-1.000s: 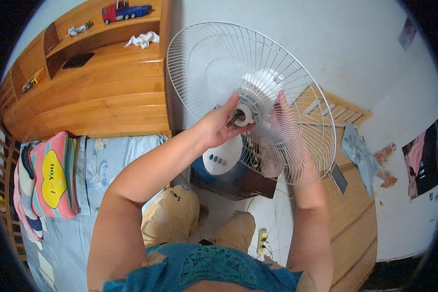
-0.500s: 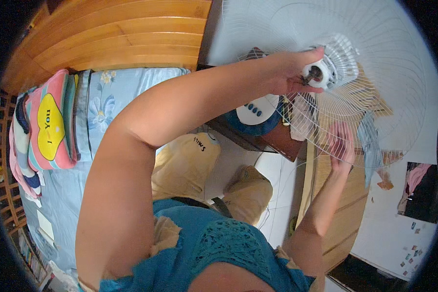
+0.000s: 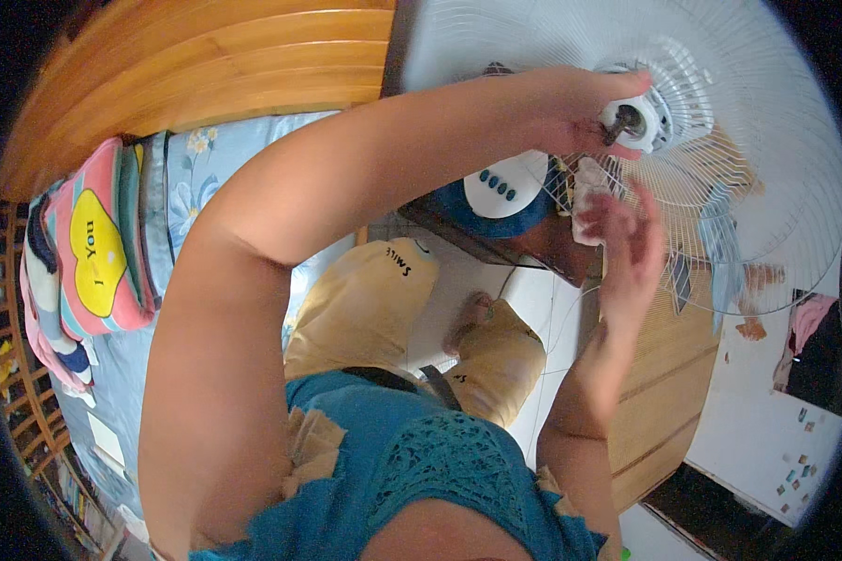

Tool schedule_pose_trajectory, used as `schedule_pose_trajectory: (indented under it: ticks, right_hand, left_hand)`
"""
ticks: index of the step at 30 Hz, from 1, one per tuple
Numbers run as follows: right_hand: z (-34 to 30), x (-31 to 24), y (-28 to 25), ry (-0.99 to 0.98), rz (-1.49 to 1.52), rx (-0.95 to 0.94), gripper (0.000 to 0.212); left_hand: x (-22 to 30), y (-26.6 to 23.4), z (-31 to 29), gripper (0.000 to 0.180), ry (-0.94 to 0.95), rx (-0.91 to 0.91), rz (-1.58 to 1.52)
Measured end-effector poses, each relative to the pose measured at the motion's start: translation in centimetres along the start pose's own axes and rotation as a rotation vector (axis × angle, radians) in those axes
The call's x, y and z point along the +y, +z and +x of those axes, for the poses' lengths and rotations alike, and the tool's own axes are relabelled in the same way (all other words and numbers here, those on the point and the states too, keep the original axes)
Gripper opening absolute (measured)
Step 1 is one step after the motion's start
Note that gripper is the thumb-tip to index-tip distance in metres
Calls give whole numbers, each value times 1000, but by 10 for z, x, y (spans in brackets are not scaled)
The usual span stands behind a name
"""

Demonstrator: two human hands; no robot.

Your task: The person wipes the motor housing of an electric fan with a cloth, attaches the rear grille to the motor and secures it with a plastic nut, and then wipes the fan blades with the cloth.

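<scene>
At the upper right is an electric fan's wide wire grille [image 3: 767, 206], with a white plastic housing [image 3: 669, 112] at its middle. A dark stub sticks out of that housing towards me. My left hand [image 3: 603, 112] reaches across and grips the housing, thumb above and fingers partly hidden below. My right hand [image 3: 630, 238] is raised near the lower left part of the grille, fingers apart and somewhat blurred, holding nothing that I can see. The fan's base [image 3: 505, 187], blue with a white panel and several dark buttons, stands below my left forearm on a dark brown cabinet [image 3: 544, 245].
A bed with blue flowered bedding [image 3: 192, 178] lies at the left, against a wooden headboard [image 3: 215, 56]. Folded pink and yellow textiles [image 3: 98, 243] are stacked on it. Beside the cabinet is a pale wooden surface [image 3: 660, 393]. A thin cord runs over the tiled floor [image 3: 529, 294].
My right hand has come away from the grille's lower edge, moving left and up with its fingers spread. The fan housing and my left hand have shifted slightly right and up in view.
</scene>
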State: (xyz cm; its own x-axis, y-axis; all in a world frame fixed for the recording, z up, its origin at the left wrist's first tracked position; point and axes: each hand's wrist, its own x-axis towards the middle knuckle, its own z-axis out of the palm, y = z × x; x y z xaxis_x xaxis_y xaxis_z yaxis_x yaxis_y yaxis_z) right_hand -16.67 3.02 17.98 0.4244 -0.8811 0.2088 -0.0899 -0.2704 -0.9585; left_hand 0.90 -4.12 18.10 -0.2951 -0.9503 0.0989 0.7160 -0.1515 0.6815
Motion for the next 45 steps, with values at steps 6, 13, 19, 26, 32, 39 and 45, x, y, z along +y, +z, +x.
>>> schedule_pose_trajectory:
  ticks: [6, 13, 19, 26, 32, 39, 45]
  right_hand:
    - [52, -28, 26, -262, -595, 103, 43]
    - [53, -38, 31, -279, -1058, 209, 52]
    - [56, -39, 33, -293, -1233, 189, 57]
    - [60, -39, 33, -305, -1338, 209, 60]
    - [61, -32, 17, -263, -1381, 255, 58]
    - [65, -17, 13, -423, -1240, 224, 58]
    - [65, -5, -6, -490, -1149, 276, 57]
  left_hand:
    - [8, 6, 5, 45, -87, 30, 103]
    - [18, 7, -9, 40, -214, -34, 188]
    - [18, -4, -6, 40, -239, -119, 130]
    - [22, -10, -6, 41, -266, -274, 23]
    - [11, -22, -4, 61, -289, -194, 197]
    - [-13, -93, -56, 49, -205, 226, 425]
    - [-56, -96, -56, 44, -297, 398, 628]
